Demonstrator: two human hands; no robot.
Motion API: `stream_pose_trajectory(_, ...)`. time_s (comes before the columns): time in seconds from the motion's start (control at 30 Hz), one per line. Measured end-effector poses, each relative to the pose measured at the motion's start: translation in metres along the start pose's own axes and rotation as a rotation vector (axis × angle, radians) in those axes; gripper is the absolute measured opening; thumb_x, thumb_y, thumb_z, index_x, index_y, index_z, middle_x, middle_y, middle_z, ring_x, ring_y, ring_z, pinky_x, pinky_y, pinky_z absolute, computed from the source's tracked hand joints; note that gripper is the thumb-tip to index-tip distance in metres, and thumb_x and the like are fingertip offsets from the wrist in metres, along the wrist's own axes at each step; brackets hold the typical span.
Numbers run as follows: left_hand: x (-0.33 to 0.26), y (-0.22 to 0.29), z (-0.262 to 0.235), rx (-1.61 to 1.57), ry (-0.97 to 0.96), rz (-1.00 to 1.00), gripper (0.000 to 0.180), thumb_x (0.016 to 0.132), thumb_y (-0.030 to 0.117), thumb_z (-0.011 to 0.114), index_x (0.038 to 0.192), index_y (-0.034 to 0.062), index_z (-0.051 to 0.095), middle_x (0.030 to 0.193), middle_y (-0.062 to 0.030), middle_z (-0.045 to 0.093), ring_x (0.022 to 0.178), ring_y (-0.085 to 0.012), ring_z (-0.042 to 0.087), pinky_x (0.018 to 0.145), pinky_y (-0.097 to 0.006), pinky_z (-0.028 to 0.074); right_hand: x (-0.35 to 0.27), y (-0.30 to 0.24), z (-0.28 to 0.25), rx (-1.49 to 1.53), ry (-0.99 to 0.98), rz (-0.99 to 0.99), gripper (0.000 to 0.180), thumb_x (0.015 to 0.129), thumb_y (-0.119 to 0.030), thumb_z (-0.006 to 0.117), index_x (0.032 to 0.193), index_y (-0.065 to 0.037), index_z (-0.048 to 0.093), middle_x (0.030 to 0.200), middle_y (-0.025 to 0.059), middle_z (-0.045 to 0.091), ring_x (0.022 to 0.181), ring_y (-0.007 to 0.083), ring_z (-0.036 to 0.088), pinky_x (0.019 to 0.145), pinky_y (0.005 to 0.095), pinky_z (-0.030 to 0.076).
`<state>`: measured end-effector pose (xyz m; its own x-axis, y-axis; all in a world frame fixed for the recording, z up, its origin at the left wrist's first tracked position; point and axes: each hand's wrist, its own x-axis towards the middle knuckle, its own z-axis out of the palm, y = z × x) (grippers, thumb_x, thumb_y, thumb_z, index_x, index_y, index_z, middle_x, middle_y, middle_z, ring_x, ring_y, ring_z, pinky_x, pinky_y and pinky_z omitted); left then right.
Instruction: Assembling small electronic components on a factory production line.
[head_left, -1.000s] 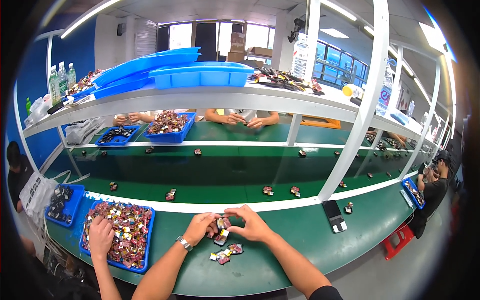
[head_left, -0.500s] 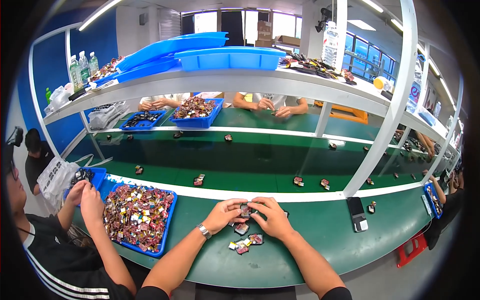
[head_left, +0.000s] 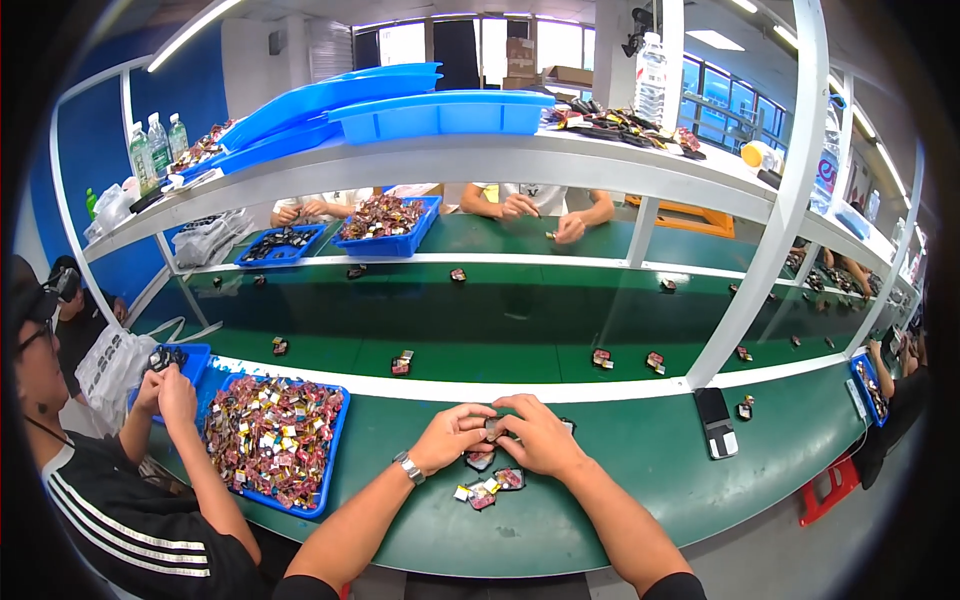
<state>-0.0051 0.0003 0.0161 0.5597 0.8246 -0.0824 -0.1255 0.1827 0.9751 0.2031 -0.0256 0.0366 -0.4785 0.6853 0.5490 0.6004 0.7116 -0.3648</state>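
Note:
Just above the green bench (head_left: pixel 580 530), my left hand (head_left: pixel 447 438) and my right hand (head_left: pixel 542 436) meet fingertip to fingertip. Between them they pinch a small flat electronic part (head_left: pixel 493 428), greyish on the side that shows; fingers cover much of it. A metal-banded watch (head_left: pixel 408 467) is on my left wrist. Below the hands lies a loose cluster of small dark-edged circuit-board pieces (head_left: pixel 482 492), reddish with white and yellow patches. One more piece (head_left: pixel 479 461) rests close under my fingers, and another (head_left: pixel 568 426) shows partly past my right hand.
To the left stands a blue tray (head_left: pixel 325 480) heaped with similar boards, beside a co-worker's hands (head_left: pixel 168 392). A black-and-white device (head_left: pixel 716 425) lies to the right. Past the white rail, scattered pieces (head_left: pixel 601 358) sit on the green belt. A white shelf (head_left: pixel 440 165) spans overhead.
The part between my fingers has turned, from a reddish, light face to a greyish one. My hands stay nearly in place. The pieces on the belt have shifted slightly right.

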Motion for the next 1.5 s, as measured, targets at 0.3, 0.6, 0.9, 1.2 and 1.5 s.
stream_pose_trajectory(0.3, -0.002, 0.001, -0.003, 0.002, -0.089, 0.071, 0.038, 0.090, -0.004, 0.056, 0.127, -0.0015, 0.048, 0.113, -0.0136, 0.064, 0.096, -0.0144, 0.063, 0.083, -0.028, 0.052, -0.003, -0.006, 0.009, 0.171, 0.083, 0.171, 0.009, 0.079, -0.010, 0.068, 0.087, -0.007, 0.071, 0.115, 0.0057, 0.063, 0.113, 0.0267, 0.053, 0.095, 0.0374, 0.046)
stream_pose_trajectory(0.6, -0.001, 0.001, -0.001, -0.008, -0.062, 0.011, 0.033, 0.093, -0.004, 0.052, 0.125, -0.0014, 0.049, 0.112, -0.0127, 0.064, 0.097, -0.0165, 0.064, 0.084, -0.029, 0.055, -0.004, -0.004, 0.004, 0.255, 0.035, 0.127, 0.011, 0.079, -0.013, 0.070, 0.088, -0.007, 0.072, 0.120, 0.0076, 0.062, 0.117, 0.0275, 0.051, 0.099, 0.0385, 0.044)
stream_pose_trajectory(0.9, 0.002, -0.008, -0.003, -0.035, -0.037, 0.030, 0.028, 0.096, -0.002, 0.048, 0.125, -0.0013, 0.049, 0.113, -0.0139, 0.064, 0.101, -0.0176, 0.064, 0.087, -0.030, 0.057, -0.007, -0.003, 0.015, 0.213, 0.119, 0.145, 0.008, 0.079, -0.010, 0.070, 0.085, -0.006, 0.071, 0.118, 0.0072, 0.062, 0.114, 0.0282, 0.052, 0.095, 0.0377, 0.046)
stream_pose_trajectory(1.2, 0.001, -0.008, -0.004, -0.059, -0.034, 0.023, 0.027, 0.097, -0.001, 0.048, 0.124, -0.0003, 0.050, 0.112, -0.0135, 0.064, 0.098, -0.0163, 0.064, 0.085, -0.027, 0.057, -0.007, -0.007, 0.017, 0.193, 0.130, 0.157, 0.013, 0.079, -0.012, 0.072, 0.090, -0.007, 0.073, 0.116, 0.0064, 0.063, 0.114, 0.0272, 0.053, 0.093, 0.0373, 0.048)
stream_pose_trajectory(1.5, 0.001, -0.008, -0.001, -0.054, -0.001, 0.026, 0.025, 0.097, -0.001, 0.049, 0.122, -0.0013, 0.052, 0.110, -0.0135, 0.065, 0.095, -0.0152, 0.065, 0.082, -0.026, 0.058, -0.005, -0.009, 0.020, 0.184, 0.162, 0.186, 0.014, 0.078, -0.011, 0.072, 0.092, -0.007, 0.074, 0.118, 0.0060, 0.063, 0.115, 0.0275, 0.053, 0.095, 0.0379, 0.047)
